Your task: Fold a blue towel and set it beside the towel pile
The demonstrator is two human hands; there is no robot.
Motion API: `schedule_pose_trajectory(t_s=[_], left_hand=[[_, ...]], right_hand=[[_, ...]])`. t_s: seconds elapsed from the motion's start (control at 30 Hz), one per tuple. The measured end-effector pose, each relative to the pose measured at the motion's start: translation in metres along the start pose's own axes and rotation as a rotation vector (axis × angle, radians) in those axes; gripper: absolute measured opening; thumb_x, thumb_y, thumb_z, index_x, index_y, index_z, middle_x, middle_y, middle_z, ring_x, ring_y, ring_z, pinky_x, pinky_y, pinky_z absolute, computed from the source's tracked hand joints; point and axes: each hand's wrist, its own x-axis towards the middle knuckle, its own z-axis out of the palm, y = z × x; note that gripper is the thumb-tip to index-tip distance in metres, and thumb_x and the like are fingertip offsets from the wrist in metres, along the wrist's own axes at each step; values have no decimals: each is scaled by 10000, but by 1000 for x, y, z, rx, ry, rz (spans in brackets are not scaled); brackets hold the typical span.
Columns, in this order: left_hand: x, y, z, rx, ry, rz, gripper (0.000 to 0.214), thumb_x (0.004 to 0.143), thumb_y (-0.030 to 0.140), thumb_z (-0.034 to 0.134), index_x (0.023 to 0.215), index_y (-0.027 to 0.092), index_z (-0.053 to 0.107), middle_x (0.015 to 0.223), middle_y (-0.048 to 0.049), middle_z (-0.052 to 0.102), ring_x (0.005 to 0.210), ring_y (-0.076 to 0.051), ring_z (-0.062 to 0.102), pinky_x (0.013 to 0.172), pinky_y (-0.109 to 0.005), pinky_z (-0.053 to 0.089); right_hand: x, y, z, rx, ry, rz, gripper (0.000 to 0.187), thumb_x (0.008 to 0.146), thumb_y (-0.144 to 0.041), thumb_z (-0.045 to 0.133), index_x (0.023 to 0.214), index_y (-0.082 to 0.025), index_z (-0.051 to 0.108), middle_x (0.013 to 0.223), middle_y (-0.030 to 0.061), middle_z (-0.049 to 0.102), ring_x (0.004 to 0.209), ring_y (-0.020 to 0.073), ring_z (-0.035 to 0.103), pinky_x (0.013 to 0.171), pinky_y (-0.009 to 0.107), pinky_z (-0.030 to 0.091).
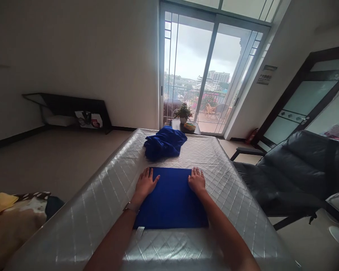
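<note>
A blue cloth [171, 201], folded into a flat rectangle, lies on the silver quilted table cover [101, 210]. My left hand [146, 182] rests open on its far left corner, fingers pointing away from me. On the far right corner my right hand [196, 180] lies flat, its fingers stretched out. A small white tag [140, 231] sticks out from the near left edge of the folded cloth. Just beyond it sits a crumpled blue cloth [166, 143], apart from both hands.
Behind the table's far end, a small stand holds a potted plant [183, 112] and a yellowish packet [189, 126]. A black armchair [293, 169] stands at the right. Piled fabric [19, 218] is at the lower left, and a low black rack [76, 109] is by the wall.
</note>
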Motion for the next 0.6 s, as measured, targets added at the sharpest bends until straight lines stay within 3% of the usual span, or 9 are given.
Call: schedule_pose_trajectory(t_s=[0.17,0.4,0.5,0.6], left_hand=[[-3,0,-6,-17,-44,-2,839,966,651,152,1537,43,253,1603,-178,230,1492,-275,200,1201,-446,192],[-13,-1,-16,-7,6,-64,882,953,675,120,1516,20,300,1590,-192,265,1486,-291,218,1205,-454,177],[-17,25,-20,-48,41,53,866,963,665,115,1499,25,346,1578,-190,293,1482,-281,234,1203,-434,204],[-16,79,-19,-135,49,289,781,985,628,158,1490,79,390,1560,-157,352,1463,-253,292,1195,-402,240]], right_hand=[[3,1,3,96,-75,-13,611,1005,-350,216,1541,-59,262,1612,96,212,1500,188,150,1199,352,105],[-1,2,6,142,-9,9,614,1010,-375,220,1534,-62,288,1609,112,230,1496,198,167,1203,351,92],[-1,1,7,154,0,12,611,1009,-374,233,1530,-60,300,1604,124,245,1492,211,186,1202,361,103],[0,3,9,153,15,9,604,1010,-363,240,1524,-55,312,1594,134,271,1489,216,196,1201,364,114]])
